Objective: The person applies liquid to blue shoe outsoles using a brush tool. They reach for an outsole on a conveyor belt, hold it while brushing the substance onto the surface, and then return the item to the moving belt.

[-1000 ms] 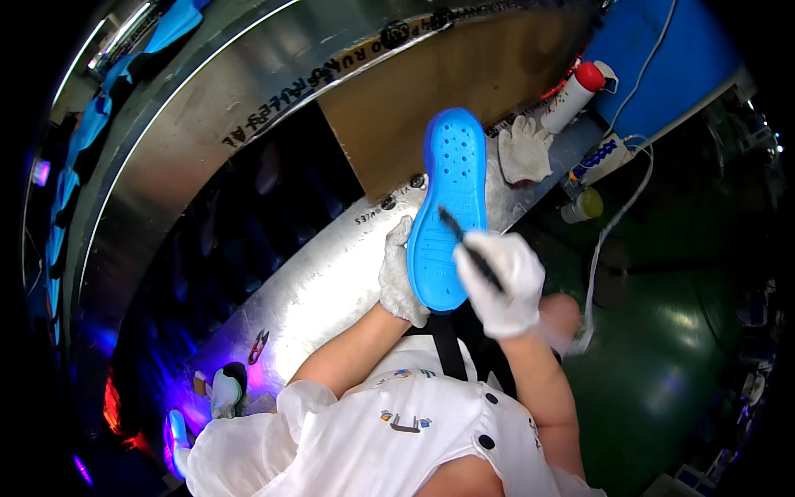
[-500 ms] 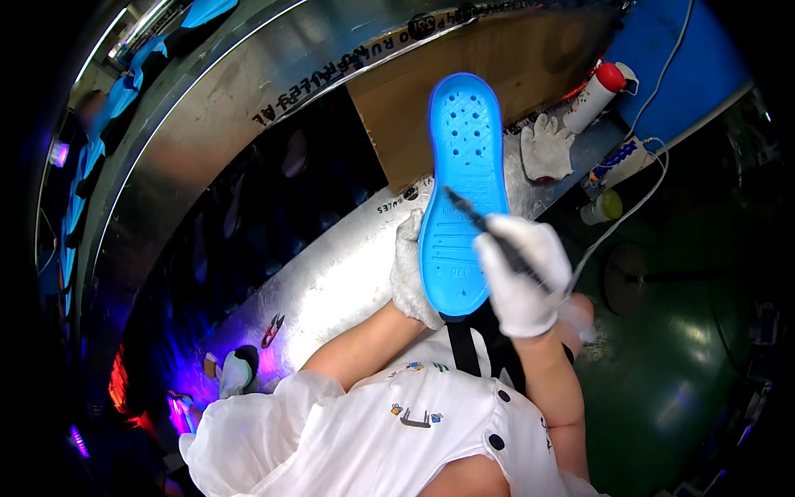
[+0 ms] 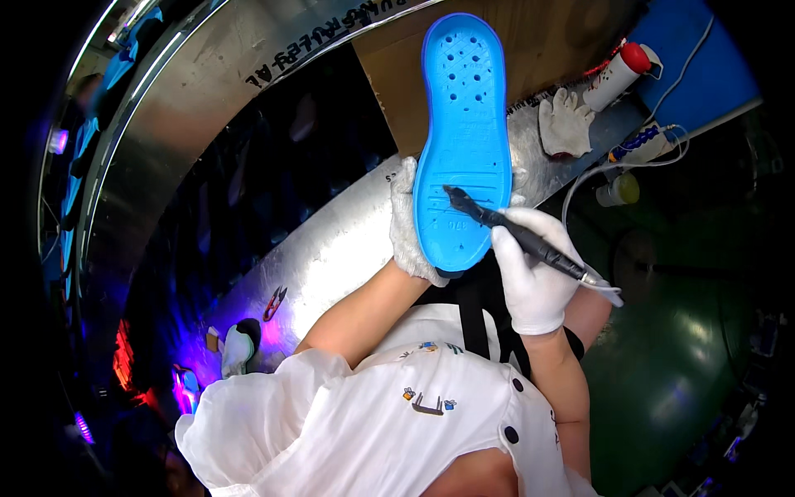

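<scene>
A bright blue shoe sole (image 3: pixel 461 149) faces up in front of me, toe end away from me, with small holes and moulded ridges. Wrapped round it from beneath, my left hand (image 3: pixel 407 224) wears a greyish-white glove; fingertips show past the sole's right edge. My right hand (image 3: pixel 538 277), in a thin white glove, grips a black pen-shaped tool (image 3: pixel 530 240) with a pale cord at its rear. The tool's dark tip lies over the ridges in the heel half; whether it touches the surface I cannot tell.
A metal bench (image 3: pixel 323 257) carries red-handled thread snips (image 3: pixel 274 303) and a spare glove (image 3: pixel 566 123). Beyond it stand a cardboard sheet (image 3: pixel 389 79) and a white bottle with a red lid (image 3: pixel 614 79). A yellow-lidded jar (image 3: pixel 619 190) sits to the right, near the cord.
The sole has shifted away from me in the view. The tool's tip has moved from the middle of the sole to the heel half, and the right hand is less blurred.
</scene>
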### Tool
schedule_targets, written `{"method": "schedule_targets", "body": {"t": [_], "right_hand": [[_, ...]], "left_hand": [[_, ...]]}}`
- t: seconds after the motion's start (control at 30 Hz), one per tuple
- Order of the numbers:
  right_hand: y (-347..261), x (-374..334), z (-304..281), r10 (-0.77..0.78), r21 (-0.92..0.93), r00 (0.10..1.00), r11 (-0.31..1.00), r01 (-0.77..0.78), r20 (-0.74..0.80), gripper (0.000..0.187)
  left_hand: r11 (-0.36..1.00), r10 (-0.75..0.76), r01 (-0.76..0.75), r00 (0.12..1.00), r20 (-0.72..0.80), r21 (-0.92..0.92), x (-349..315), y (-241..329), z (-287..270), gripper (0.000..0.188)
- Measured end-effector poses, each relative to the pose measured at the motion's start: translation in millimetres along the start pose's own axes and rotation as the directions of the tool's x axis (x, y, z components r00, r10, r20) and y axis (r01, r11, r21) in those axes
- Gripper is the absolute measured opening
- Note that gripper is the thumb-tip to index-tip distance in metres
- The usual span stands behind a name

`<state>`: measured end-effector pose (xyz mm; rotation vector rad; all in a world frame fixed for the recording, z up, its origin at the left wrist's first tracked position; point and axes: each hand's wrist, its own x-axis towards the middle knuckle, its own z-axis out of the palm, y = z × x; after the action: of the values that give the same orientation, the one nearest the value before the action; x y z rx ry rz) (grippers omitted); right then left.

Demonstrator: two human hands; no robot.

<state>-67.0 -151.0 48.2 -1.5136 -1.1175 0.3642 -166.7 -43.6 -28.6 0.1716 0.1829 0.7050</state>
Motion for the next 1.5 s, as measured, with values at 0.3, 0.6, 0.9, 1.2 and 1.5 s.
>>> {"method": "schedule_targets", "body": {"t": [0.3, 0.6, 0.9, 1.2, 1.5], "right_hand": [[12.7, -10.0, -4.9, -0.064, 0.071, 0.994, 0.996, 0.058, 0.087, 0.021], [-8.4, -3.1, -11.2, -0.311, -0.163, 0.738, 0.855, 0.492, 0.599, 0.025], [-16.3, 1.8, -16.9, -0.282, -0.198, 0.771, 0.864, 0.463, 0.571, 0.025], [-16.4, 14.0, -29.1, -0.371, -0.225, 0.789, 0.82, 0.526, 0.49, 0.024], [-24.8, 20.5, -44.9, -0.374, -0.362, 0.736, 0.689, 0.628, 0.564, 0.033]], "left_hand": [[0.987, -0.127, 0.143, 0.974, 0.189, -0.075, 4.2, 18.3, 19.0, 0.095], [0.881, -0.413, 0.367, 0.905, 0.106, 0.3, 27.9, 58.5, 0.6, 0.065], [0.665, -0.352, 0.133, 0.924, 0.151, 0.735, 45.6, 76.4, -7.9, 0.042], [0.493, -0.224, 0.152, 0.974, -0.044, 0.856, 52.2, 85.3, -7.5, 0.038], [0.153, -0.216, -0.434, 0.862, 0.458, 0.888, 47.4, 107.8, -16.5, 0.046]]}}
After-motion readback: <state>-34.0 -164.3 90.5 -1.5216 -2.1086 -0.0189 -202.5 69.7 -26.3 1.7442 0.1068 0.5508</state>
